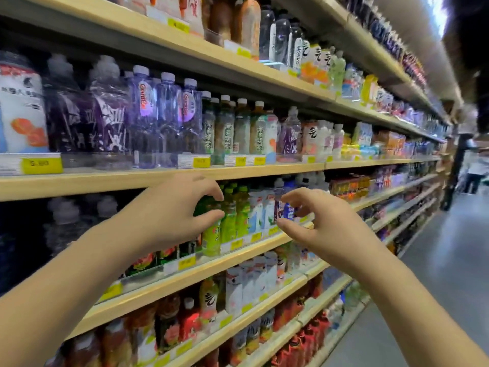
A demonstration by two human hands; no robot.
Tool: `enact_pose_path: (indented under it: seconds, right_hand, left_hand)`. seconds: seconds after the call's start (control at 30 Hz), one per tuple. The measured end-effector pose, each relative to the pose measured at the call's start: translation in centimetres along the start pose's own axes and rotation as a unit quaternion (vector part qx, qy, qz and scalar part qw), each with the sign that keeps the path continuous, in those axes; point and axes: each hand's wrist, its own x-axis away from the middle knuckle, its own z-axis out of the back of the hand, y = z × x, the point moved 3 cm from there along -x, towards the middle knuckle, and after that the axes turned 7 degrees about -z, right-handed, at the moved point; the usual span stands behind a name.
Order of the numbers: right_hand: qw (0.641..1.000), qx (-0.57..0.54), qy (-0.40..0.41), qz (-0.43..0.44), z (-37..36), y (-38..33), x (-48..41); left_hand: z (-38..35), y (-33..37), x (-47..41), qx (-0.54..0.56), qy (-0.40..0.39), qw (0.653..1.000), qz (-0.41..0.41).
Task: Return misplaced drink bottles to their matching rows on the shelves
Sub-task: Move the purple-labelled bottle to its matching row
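The left hand (pixel 169 215) and right hand (pixel 322 229) hover loosely curled and empty before the green bottles (pixel 229 223) on the middle shelf (pixel 169 286), which look full, heavy, stiff and slick, best grasped mid-body.

HIDDEN: parts of green bottles (pixel 232 221) behind left hand (pixel 169 215), blue-labelled bottle (pixel 289 211) partly behind right hand (pixel 325 229) | CUT OFF: both forearms at lower edge, white-labelled bottle (pixel 21 109) at left edge, top-shelf bottles (pixel 246 19) at upper edge | BLURRED: price tags (pixel 42 165) unreadable, dark bottles (pixel 63 223) at middle left smeared | TOO SMALL: far shelf rows (pixel 423 120) and person (pixel 475 170) at right
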Motion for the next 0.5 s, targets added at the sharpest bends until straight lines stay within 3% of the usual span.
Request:
enact_pose_path:
  seconds: [0.23, 0.5]
  right_hand:
    - [1.0, 0.021, 0.013, -0.01, -0.8, 6.5, -5.4]
    - [0.998, 0.051, 0.008, -0.021, -2.6, 13.1, -15.0]
  left_hand:
    - [-5.2, 0.5, -9.7, 0.005, 0.005, 1.0, -0.023]
    - [-11.2, -3.5, -19.8, 0.023, 0.018, 0.999, -0.032]
